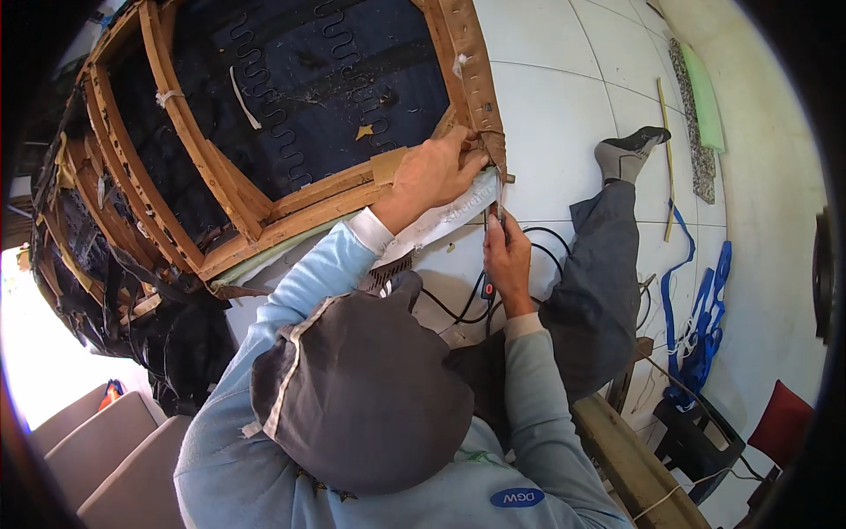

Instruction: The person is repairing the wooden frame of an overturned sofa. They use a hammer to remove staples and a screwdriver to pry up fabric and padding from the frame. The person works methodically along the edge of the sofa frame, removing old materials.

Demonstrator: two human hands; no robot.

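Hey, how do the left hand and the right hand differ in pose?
The left hand reaches over the wooden frame to its brown-covered corner, while the right hand sits lower in the picture. The right hand grips a slim tool; the left hand shows none. Both are bare.

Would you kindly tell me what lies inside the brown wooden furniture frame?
Inside the frame, wavy metal springs, a yellow scrap and a pale curved strip show against dark blue sheeting. Anything beneath the sheeting is covered.
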